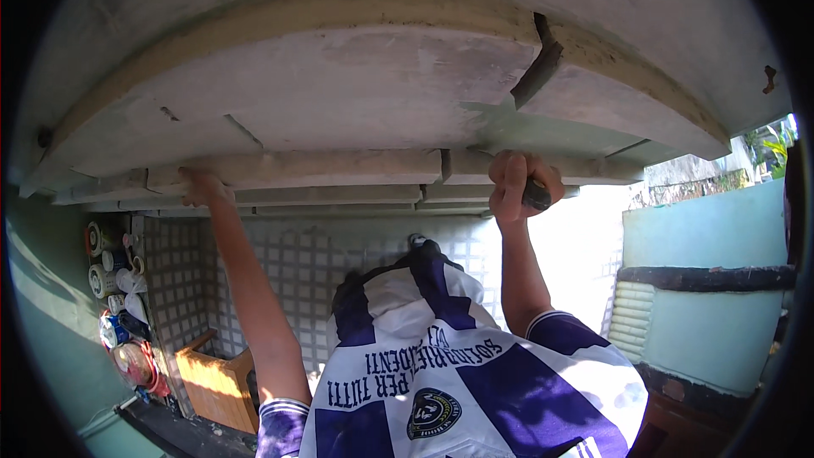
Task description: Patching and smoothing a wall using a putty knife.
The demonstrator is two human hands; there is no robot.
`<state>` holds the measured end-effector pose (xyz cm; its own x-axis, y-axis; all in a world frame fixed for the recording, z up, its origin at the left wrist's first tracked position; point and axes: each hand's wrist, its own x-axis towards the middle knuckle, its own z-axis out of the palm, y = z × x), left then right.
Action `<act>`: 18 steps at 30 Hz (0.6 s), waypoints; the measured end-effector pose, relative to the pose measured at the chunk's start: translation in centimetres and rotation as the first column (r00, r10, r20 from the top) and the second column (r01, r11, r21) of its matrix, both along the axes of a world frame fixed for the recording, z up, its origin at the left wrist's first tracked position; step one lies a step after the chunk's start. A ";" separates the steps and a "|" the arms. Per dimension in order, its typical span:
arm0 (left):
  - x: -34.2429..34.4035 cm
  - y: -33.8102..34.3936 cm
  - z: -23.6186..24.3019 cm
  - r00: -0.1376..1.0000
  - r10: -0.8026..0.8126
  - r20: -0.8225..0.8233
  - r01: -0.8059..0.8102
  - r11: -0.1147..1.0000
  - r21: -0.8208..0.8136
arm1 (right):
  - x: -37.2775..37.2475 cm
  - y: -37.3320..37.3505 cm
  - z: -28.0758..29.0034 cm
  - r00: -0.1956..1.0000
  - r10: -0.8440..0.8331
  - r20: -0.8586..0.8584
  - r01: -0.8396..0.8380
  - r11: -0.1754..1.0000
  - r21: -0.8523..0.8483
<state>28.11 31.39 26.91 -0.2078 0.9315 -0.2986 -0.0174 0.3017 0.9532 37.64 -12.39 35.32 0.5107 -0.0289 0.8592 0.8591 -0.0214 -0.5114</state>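
Note:
My left hand [203, 185] is raised to a long, pale painted beam [339, 168] at the left, its fingers apart and touching the beam. At the right, my right hand [517, 182] is closed round a dark handle [536, 197] beside the same beam; whatever is on the handle's far end is not clearly visible. Above them lie a pale, scuffed board [356, 85] and a wider yellowish edge strip [365, 4], which is broken by a dark, jagged gap near the right.
Assorted containers [114, 267] crowd a shelf at the left. A wooden chair or stool [208, 382] stands below on the left. A tiled surface [280, 263] lies beyond my body. At the right are a pale green wall [695, 229] with a dark horizontal bar and some plants [776, 153].

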 end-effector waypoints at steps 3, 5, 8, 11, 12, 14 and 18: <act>0.0 -0.4 0.4 1.000 -0.004 -0.024 0.004 1.000 -0.009 | -1.3 -0.6 1.2 0.992 0.109 0.058 -0.115 0.987 0.114; 0.0 -0.6 0.8 0.999 -0.019 -0.036 0.018 1.000 -0.023 | -1.1 -0.3 1.4 0.989 0.134 0.066 -0.142 0.979 0.149; -0.1 -0.7 1.0 0.999 -0.019 -0.043 0.018 0.999 -0.026 | -0.7 -0.5 0.1 0.989 0.001 -0.149 0.008 0.998 0.059; -0.1 -0.5 0.5 0.998 -0.010 -0.068 0.008 1.000 -0.018 | -2.4 -0.6 2.1 0.999 0.038 0.010 -0.039 0.990 0.133; -0.1 -0.3 0.5 0.999 -0.014 -0.052 0.013 1.000 -0.023 | -2.3 -0.5 2.1 0.998 0.008 -0.070 0.000 0.993 0.122; -0.1 -0.3 0.4 0.999 -0.016 -0.036 0.015 0.999 -0.029 | -0.7 -0.5 0.5 0.987 -0.053 -0.148 0.058 0.998 0.027; -0.3 -0.4 0.3 1.000 -0.013 -0.028 0.012 1.000 -0.024 | -2.7 -0.5 2.7 0.997 0.061 -0.043 -0.055 0.989 0.140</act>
